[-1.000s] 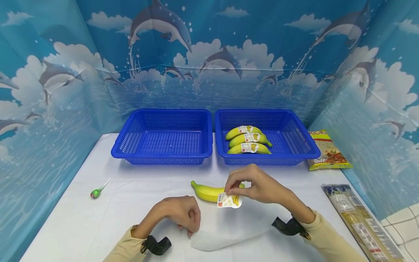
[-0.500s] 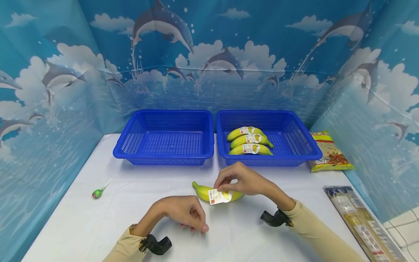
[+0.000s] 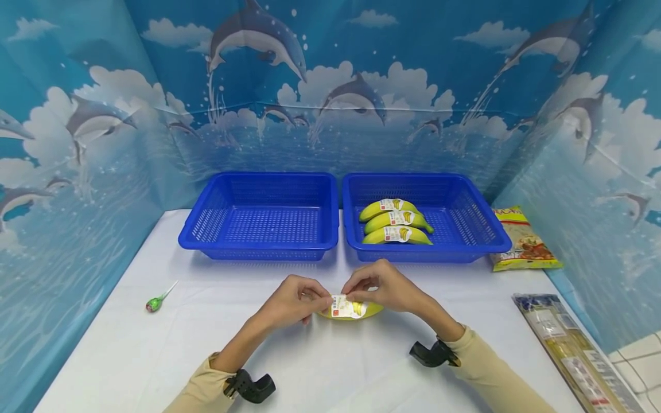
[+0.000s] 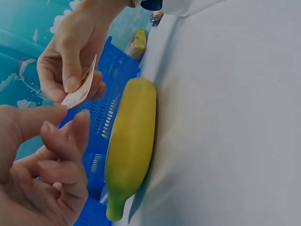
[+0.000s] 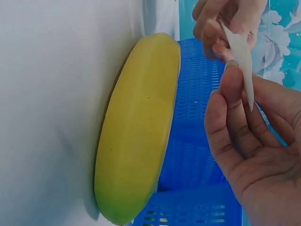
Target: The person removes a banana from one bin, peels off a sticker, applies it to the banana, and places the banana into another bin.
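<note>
A banana [image 3: 373, 312] lies on the white table in front of the baskets. Just above it in the head view is a white label [image 3: 341, 307] printed with bananas. My right hand [image 3: 384, 287] pinches the label's upper edge between thumb and fingers. My left hand [image 3: 296, 301] has come to the label's left edge, bent fingertips at its corner. In the left wrist view the label [image 4: 79, 94] stands off the banana [image 4: 131, 141], between the two hands. The right wrist view shows it edge-on, a thin white label [image 5: 242, 56], beside the banana [image 5: 136, 127].
Two blue baskets stand at the back; the right basket [image 3: 439, 248] holds several labelled bananas [image 3: 397, 221], the left basket [image 3: 258, 244] shows its bare floor. A lollipop [image 3: 155, 303] lies left. A yellow food packet [image 3: 524, 241] and a long clear pack [image 3: 568, 344] lie right.
My right hand has carried the label left and settled over the banana. My left hand has risen from the table in front and moved forward to the label's left edge.
</note>
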A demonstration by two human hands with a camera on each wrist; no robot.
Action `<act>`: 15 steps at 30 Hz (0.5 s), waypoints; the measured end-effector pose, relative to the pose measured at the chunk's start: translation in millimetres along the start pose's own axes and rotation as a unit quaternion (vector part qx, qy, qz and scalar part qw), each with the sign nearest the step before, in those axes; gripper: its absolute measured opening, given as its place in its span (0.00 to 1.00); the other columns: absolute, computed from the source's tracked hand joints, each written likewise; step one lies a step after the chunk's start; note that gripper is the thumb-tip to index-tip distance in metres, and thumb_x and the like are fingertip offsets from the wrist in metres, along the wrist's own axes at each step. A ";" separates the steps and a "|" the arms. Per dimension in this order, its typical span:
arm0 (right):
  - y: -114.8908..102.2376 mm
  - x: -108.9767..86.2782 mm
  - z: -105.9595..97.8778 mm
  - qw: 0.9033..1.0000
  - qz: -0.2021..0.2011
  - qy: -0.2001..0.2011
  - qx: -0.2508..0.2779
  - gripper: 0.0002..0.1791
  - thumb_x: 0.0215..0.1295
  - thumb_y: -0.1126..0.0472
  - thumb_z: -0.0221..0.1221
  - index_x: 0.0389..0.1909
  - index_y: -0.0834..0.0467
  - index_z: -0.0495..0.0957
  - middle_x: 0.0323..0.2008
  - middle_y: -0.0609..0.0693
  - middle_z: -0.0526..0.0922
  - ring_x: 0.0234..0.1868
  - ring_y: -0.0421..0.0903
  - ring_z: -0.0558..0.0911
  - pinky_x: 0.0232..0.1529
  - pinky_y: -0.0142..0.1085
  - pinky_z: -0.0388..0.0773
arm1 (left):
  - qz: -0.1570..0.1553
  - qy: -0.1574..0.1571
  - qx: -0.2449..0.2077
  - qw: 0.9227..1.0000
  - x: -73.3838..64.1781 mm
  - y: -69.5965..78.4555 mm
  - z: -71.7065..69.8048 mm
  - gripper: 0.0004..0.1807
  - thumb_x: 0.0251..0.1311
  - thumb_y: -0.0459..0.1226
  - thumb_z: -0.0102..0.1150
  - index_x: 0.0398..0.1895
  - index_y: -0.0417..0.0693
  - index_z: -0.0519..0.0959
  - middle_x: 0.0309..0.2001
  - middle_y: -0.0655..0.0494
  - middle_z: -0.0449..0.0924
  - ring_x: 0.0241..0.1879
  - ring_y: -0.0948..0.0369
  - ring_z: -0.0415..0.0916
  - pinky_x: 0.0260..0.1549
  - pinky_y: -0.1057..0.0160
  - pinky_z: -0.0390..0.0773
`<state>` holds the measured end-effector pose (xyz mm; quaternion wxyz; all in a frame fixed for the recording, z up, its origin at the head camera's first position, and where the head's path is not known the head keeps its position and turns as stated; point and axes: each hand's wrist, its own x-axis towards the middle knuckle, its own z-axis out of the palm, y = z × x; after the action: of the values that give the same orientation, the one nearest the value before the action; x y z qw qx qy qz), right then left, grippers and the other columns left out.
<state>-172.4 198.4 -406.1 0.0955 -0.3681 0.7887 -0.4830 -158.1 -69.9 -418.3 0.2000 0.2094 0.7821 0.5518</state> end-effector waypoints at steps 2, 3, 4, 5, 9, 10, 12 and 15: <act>1.2 -0.5 0.6 1.000 -0.004 0.005 0.002 0.07 0.67 0.73 0.71 0.43 0.64 0.91 0.41 0.54 0.93 0.43 0.38 0.89 0.49 0.40 0.90 | 0.006 0.020 -0.003 1.000 1.7 -0.1 3.3 0.06 0.70 0.34 0.69 0.40 0.37 0.90 0.31 0.52 0.88 0.15 0.65 0.71 0.16 0.69 0.70; 1.7 -0.8 0.7 1.000 -0.005 0.007 0.003 0.07 0.67 0.74 0.71 0.43 0.65 0.90 0.41 0.54 0.93 0.43 0.39 0.89 0.48 0.40 0.90 | 0.008 0.027 -0.003 1.000 2.3 0.2 4.6 0.06 0.69 0.33 0.69 0.39 0.37 0.90 0.31 0.52 0.88 0.15 0.65 0.70 0.16 0.69 0.69; 2.3 -1.1 0.7 1.000 -0.004 0.009 0.003 0.07 0.67 0.74 0.71 0.44 0.65 0.90 0.41 0.55 0.92 0.43 0.39 0.89 0.48 0.40 0.90 | 0.010 0.034 -0.004 0.999 2.7 0.8 5.5 0.06 0.69 0.33 0.69 0.39 0.37 0.90 0.31 0.52 0.88 0.15 0.65 0.70 0.16 0.69 0.69; 3.0 -1.6 0.6 1.000 -0.001 0.010 0.002 0.07 0.67 0.73 0.71 0.44 0.65 0.90 0.41 0.55 0.92 0.43 0.40 0.90 0.48 0.40 0.90 | 0.011 0.039 -0.002 0.999 3.1 1.3 6.4 0.06 0.69 0.33 0.69 0.38 0.37 0.90 0.31 0.52 0.88 0.15 0.65 0.70 0.16 0.69 0.69; 5.2 -4.6 -1.3 1.000 0.023 0.020 -0.003 0.07 0.67 0.72 0.72 0.44 0.65 0.90 0.41 0.55 0.92 0.42 0.46 0.91 0.48 0.39 0.89 | 0.010 0.057 -0.003 0.998 4.4 4.0 8.6 0.06 0.69 0.32 0.69 0.37 0.37 0.90 0.29 0.50 0.88 0.16 0.65 0.70 0.16 0.69 0.70; 5.9 -5.5 -1.8 0.999 0.030 0.023 -0.004 0.07 0.66 0.72 0.72 0.44 0.65 0.90 0.41 0.55 0.92 0.42 0.46 0.91 0.48 0.38 0.89 | 0.006 0.061 -0.003 0.998 4.6 4.8 9.4 0.06 0.69 0.32 0.69 0.37 0.37 0.90 0.28 0.51 0.88 0.17 0.65 0.70 0.17 0.69 0.70; 6.8 -6.9 -3.2 0.999 0.042 0.030 -0.007 0.06 0.66 0.72 0.73 0.43 0.65 0.90 0.40 0.56 0.92 0.41 0.47 0.91 0.47 0.37 0.89 | 0.000 0.070 0.004 0.998 5.0 5.7 10.9 0.06 0.68 0.32 0.69 0.36 0.37 0.90 0.27 0.51 0.88 0.18 0.65 0.71 0.17 0.69 0.71; 6.9 -8.3 -5.3 0.998 0.054 0.036 -0.012 0.05 0.65 0.71 0.74 0.40 0.64 0.90 0.39 0.57 0.92 0.39 0.45 0.90 0.45 0.37 0.89 | -0.006 0.085 0.025 0.996 6.1 6.7 14.0 0.04 0.65 0.31 0.70 0.34 0.39 0.90 0.27 0.54 0.88 0.20 0.66 0.73 0.19 0.69 0.71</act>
<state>-172.6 209.4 -410.8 0.0884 -0.3081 0.8162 -0.4808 -154.9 -53.7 -416.8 0.1309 0.1616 0.8112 0.5466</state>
